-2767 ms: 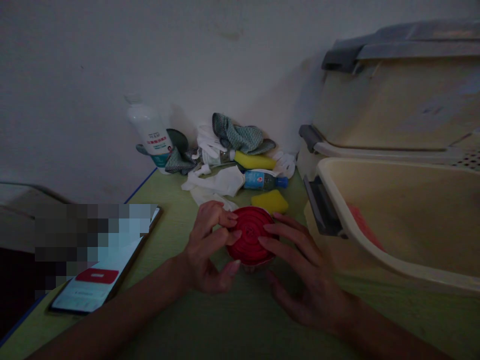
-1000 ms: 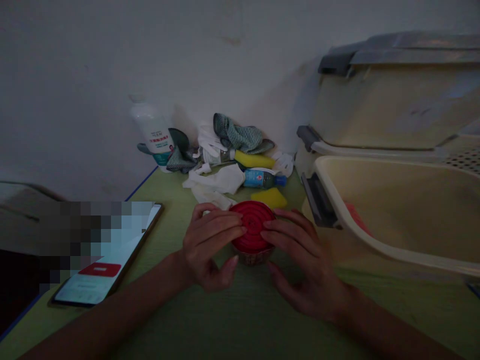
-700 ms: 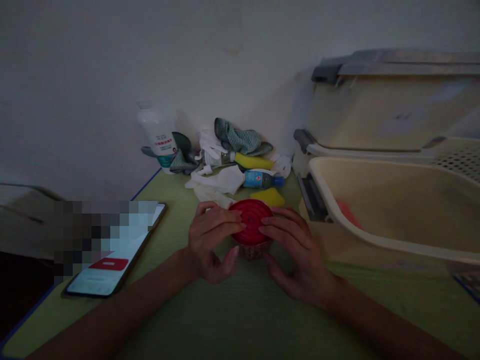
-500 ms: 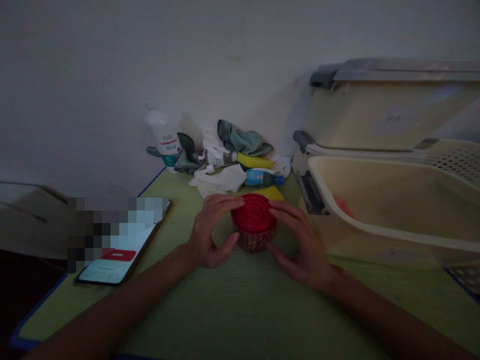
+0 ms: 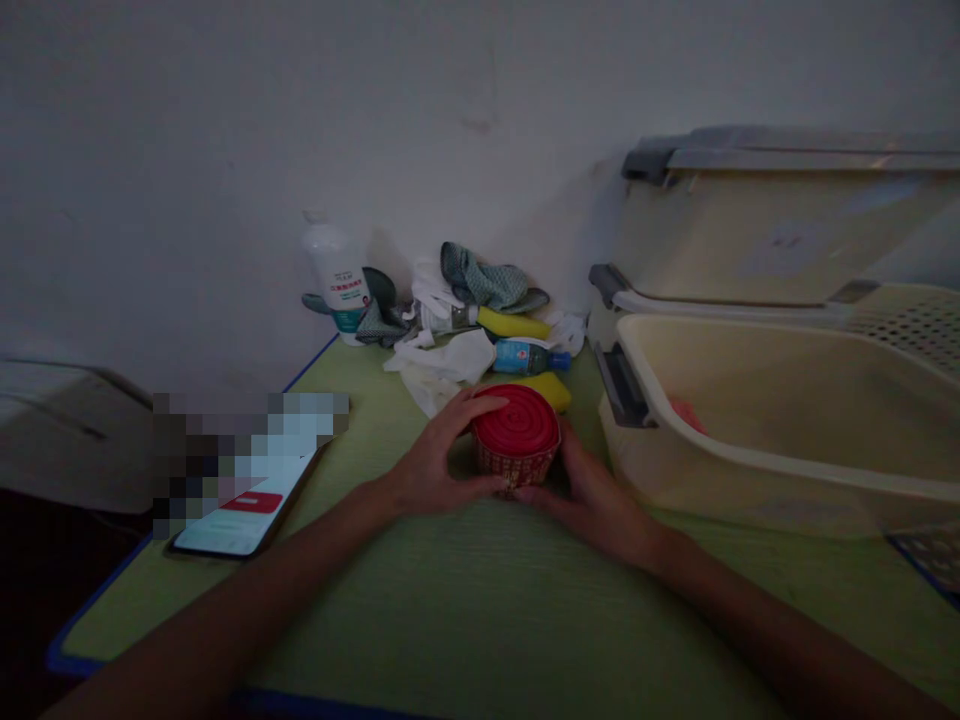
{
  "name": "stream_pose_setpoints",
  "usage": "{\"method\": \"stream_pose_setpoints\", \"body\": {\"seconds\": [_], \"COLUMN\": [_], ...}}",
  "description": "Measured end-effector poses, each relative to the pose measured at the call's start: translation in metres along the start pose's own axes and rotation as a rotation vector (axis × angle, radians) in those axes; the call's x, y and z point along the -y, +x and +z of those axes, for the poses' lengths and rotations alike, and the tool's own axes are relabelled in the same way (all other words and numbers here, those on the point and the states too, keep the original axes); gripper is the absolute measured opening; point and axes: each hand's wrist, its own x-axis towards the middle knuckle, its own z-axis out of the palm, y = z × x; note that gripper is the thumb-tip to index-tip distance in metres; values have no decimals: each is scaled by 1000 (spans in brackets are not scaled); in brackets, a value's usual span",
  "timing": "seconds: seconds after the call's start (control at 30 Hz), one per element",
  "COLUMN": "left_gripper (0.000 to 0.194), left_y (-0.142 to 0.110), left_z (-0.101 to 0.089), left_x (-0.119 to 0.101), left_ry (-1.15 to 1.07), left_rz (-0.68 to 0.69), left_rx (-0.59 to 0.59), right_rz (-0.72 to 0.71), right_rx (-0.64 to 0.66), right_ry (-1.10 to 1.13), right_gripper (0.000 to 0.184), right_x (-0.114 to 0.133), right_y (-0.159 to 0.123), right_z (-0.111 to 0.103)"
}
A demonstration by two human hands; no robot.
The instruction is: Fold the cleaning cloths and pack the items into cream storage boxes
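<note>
Over the middle of the green tabletop (image 5: 450, 600), I hold the coiled red roll (image 5: 517, 420) upright in its patterned wrapper (image 5: 517, 467). My left hand (image 5: 435, 466) clamps it from nine o'clock, one fingertip on the top; my right hand (image 5: 598, 502) clamps it from four, its fingers partly hidden behind, both thumbs close together at six. Uneven squeezing, I judge, could push the inner coils up out of the wrapper, and a slack thumb might let the outer turn spring loose. Shoved toward one, the roll would likely bump the yellow sponge (image 5: 553, 392); whether they touch I cannot tell. Toward three, the cream storage bin (image 5: 675, 475) walls me in, while the phone (image 5: 247, 512) lies toward nine, beyond my left forearm (image 5: 262, 600). Most room is toward six, with the blue table edge (image 5: 307, 704) at seven.
</note>
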Motion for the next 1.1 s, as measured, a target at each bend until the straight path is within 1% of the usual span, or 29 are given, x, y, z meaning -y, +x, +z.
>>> {"method": "stream_pose_setpoints", "body": {"seconds": [0.07,0.17,0.27,0.33,0.43,0.5,0.67,0.73,0.8,0.9,0.97,1.03,1.1], "left_gripper": [63,57,53,54,56,53,49,49,54,67,72,77,85], "left_y": [1,5,10,12,12,11,9,9,8,8,8,8,8], "left_z": [2,3,4,4,6,7,3,1,0,0,-1,-4,-9], "left_x": [2,2,3,2,1,-1,1,4,6,8,8,6,2], "left_ry": [-116,-283,-374,-394,-423,-465,-617,-648,-643,-625,-632,-614,-570], "left_rz": [-95,-275,-440,-498,-511,-504,-461,-445,-440,-445,-446,-441,-434], "left_rx": [-44,-178,-293,-318,-313,-298,-230,-204,-204,-246,-240,-175,-61], "right_rz": [11,6,-38,-30,30,63,112,112,98,60,47,60,92], "right_rx": [4,8,20,23,-3,-23,-81,-80,-69,-61,-58,-51,-34], "right_ry": [26,103,180,204,244,281,394,412,388,317,302,335,405], "right_gripper": [68,65,71,74,76,75,56,51,46,41,40,42,45], "right_x": [-1,-2,-2,-3,-5,-8,-12,-13,-13,-12,-11,-9,-8], "right_y": [0,-1,-1,-2,-3,-4,-3,-2,-1,-1,-1,-2,-4], "right_z": [-2,-6,-7,-6,-3,-3,-9,-11,-13,-13,-12,-11,-10]}}
